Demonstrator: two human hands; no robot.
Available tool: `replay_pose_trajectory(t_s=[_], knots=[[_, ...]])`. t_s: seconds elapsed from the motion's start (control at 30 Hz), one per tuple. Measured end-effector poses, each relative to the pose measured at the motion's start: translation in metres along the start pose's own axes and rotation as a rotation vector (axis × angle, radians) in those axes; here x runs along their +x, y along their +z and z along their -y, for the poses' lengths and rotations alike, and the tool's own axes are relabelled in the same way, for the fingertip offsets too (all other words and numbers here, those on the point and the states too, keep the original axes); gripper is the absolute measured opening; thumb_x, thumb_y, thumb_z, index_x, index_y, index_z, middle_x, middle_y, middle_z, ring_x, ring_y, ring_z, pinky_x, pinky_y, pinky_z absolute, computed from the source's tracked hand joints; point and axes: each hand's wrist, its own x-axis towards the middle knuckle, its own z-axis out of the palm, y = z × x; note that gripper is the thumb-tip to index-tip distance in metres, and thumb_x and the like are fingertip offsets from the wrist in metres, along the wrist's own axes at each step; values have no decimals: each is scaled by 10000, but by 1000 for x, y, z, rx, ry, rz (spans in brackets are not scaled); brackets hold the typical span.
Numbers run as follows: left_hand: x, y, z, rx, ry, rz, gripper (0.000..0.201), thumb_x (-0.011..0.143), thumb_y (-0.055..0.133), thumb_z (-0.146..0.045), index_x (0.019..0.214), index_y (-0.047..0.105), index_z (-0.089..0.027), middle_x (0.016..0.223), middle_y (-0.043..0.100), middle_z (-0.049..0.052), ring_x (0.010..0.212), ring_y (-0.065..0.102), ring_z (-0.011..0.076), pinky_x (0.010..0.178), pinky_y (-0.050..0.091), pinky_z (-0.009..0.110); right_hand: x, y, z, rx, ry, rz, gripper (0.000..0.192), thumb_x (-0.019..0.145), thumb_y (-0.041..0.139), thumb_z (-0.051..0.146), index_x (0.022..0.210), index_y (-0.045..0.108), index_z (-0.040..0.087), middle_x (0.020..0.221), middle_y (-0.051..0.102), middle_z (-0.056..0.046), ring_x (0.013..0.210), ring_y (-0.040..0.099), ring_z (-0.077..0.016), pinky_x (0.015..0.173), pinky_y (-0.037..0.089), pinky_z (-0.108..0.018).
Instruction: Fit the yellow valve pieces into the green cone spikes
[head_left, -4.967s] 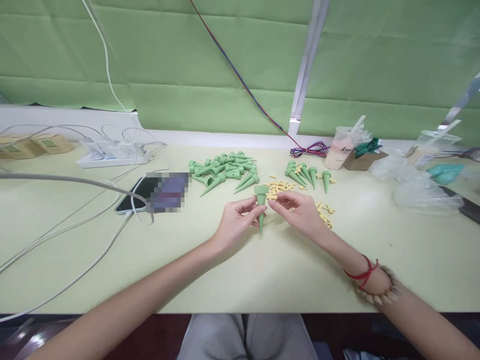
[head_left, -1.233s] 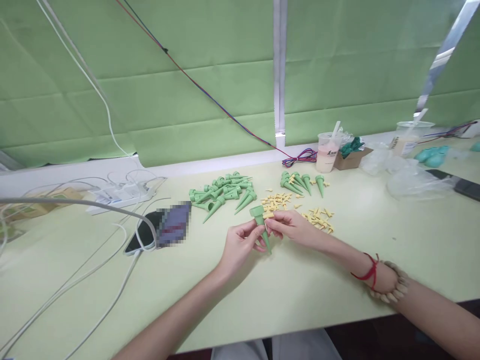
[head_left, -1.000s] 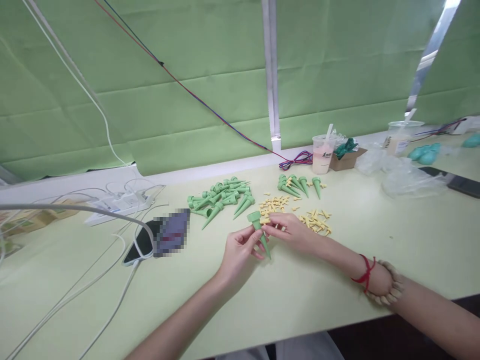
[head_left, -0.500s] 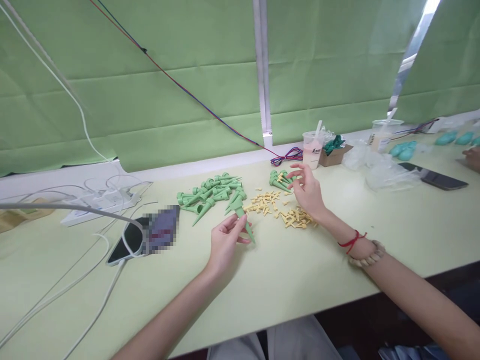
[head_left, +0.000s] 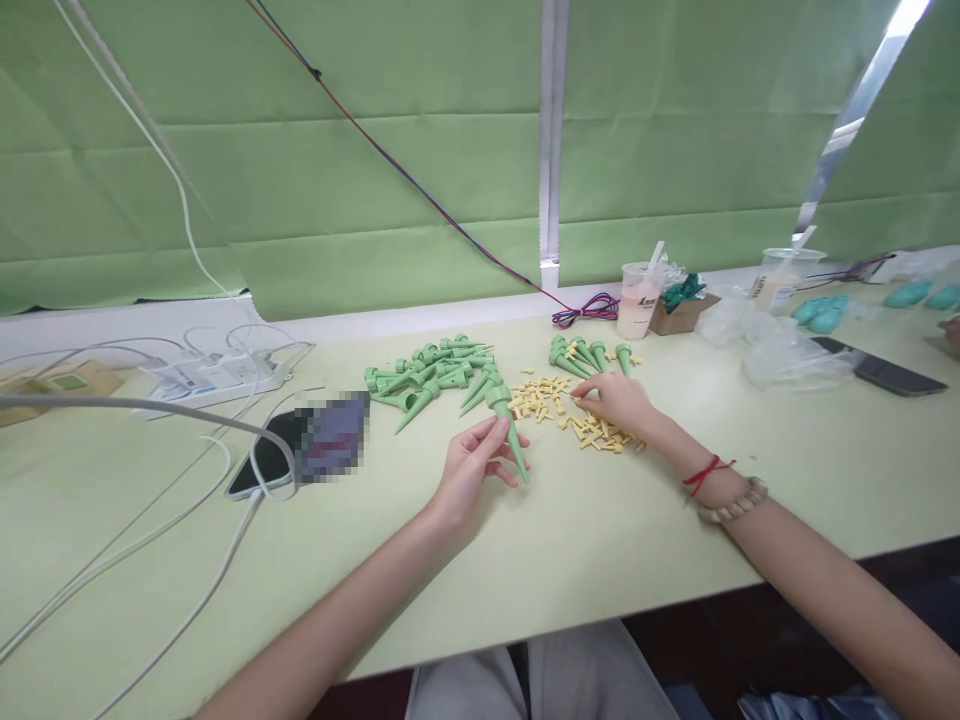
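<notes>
My left hand [head_left: 474, 468] pinches a green plastic spike [head_left: 516, 445], its wide collared end up and its point slanting down to the right. Over the pile of small yellow pegs [head_left: 538, 398], my right hand [head_left: 619, 400] has thumb and fingertips together; whatever is between them is too small to make out. Beyond that hand lie several green spikes with yellow pegs among them [head_left: 570, 358]. A larger heap of green spikes [head_left: 427, 375] is left of the pegs.
A phone [head_left: 266, 455] with cables lies at left, near a white power strip [head_left: 217, 378]. Farther back are a drink cup [head_left: 637, 305], a small cardboard box [head_left: 679, 315], plastic bags [head_left: 795, 355] and another phone [head_left: 885, 368]. Part of another person's hand [head_left: 951, 335] shows at the right edge.
My right hand has come down from above the far green spikes to the yellow pegs, its fingers closing. My left hand still holds its spike. The view has shifted slightly.
</notes>
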Motion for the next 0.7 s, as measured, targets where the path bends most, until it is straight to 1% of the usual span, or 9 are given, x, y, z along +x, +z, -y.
replay_pose_trajectory(t_s=[0.1, 0.17, 0.2, 0.27, 0.37, 0.47, 0.57, 0.7], knots=[[-1, 2, 0, 4, -18, 50, 325, 744, 574, -443, 791, 614, -124, 750, 612, 52, 568, 580, 110, 406, 445, 180, 1, -2, 8, 139, 0, -71, 254, 797, 516, 285, 980, 670, 198, 859, 630, -75, 645, 543, -150, 627, 451, -329], [-1, 1, 1, 22, -23, 51, 328, 743, 575, -444, 784, 609, -121, 765, 611, 59, 578, 583, 112, 405, 447, 177, 1, -5, 19, 339, -30, -119, 314, 833, 465, 308, 1065, 632, 180, 894, 604, -83, 679, 541, -142, 641, 461, -314], [0, 1, 2, 33, -27, 44, 330, 740, 575, -449, 783, 607, -123, 774, 614, 62, 580, 584, 113, 406, 449, 177, 0, -7, 26, 457, -39, -127, 328, 843, 450, 328, 1071, 629, 174, 916, 598, -88, 716, 547, -142, 647, 466, -302], [1, -1, 3, 66, -27, 20, 337, 732, 578, -459, 789, 608, -129, 783, 622, 63, 577, 580, 112, 412, 456, 180, -3, -12, 41, 681, -7, -115, 343, 838, 459, 381, 1041, 637, 170, 966, 606, -91, 796, 559, -149, 664, 471, -284], [3, -2, 5, 136, -4, -9, 343, 737, 566, -466, 779, 614, -129, 781, 627, 66, 566, 558, 103, 425, 467, 183, -11, -19, 61, 952, 128, -6, 368, 772, 551, 436, 990, 647, 155, 950, 654, -82, 842, 590, -155, 719, 469, -284], [2, -1, 6, 181, 18, -8, 348, 760, 538, -462, 778, 623, -124, 784, 626, 72, 563, 539, 98, 429, 467, 182, -16, -20, 72, 1152, 226, 78, 392, 667, 665, 433, 951, 663, 163, 963, 677, -81, 896, 607, -174, 773, 467, -302], [1, 1, 6, 207, 39, -5, 350, 781, 515, -451, 797, 634, -123, 782, 623, 72, 571, 536, 101, 427, 462, 181, -19, -16, 74, 1289, 254, 102, 361, 601, 727, 403, 886, 690, 184, 971, 686, -69, 933, 610, -182, 829, 457, -312], [0, 2, 6, 230, 74, -18, 339, 790, 505, -440, 811, 638, -128, 770, 618, 65, 604, 548, 116, 437, 472, 190, -21, -13, 74, 1331, 255, 99, 304, 582, 749, 363, 835, 711, 199, 953, 695, -50, 917, 620, -180, 857, 454, -319]])
